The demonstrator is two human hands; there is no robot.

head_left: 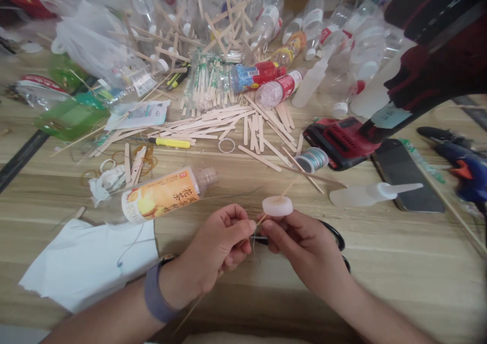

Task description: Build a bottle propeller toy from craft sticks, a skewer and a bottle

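My left hand (pixel 228 237) pinches a thin wooden stick (pixel 261 220), closed near the middle of the picture. A fine thread or wire trails off near its fingertips. The stick passes through a round whitish disc (pixel 277 206), and its upper end sticks out above. Just below the disc, my right hand (pixel 300 240) is closed on the same stick, thumb and fingers together. Black-handled scissors (pixel 338 236) lie on the table, partly hidden behind my right hand. Left of my hands, a clear bottle with an orange label (pixel 163 196) lies on its side.
Loose craft sticks (pixel 213 123) and many plastic bottles fill the back. A red and black power tool (pixel 342 136) stands at the right, near a phone (pixel 407 181), a nozzle bottle (pixel 361 194) and a wire spool (pixel 312 160). White paper (pixel 91 258) lies at the left.
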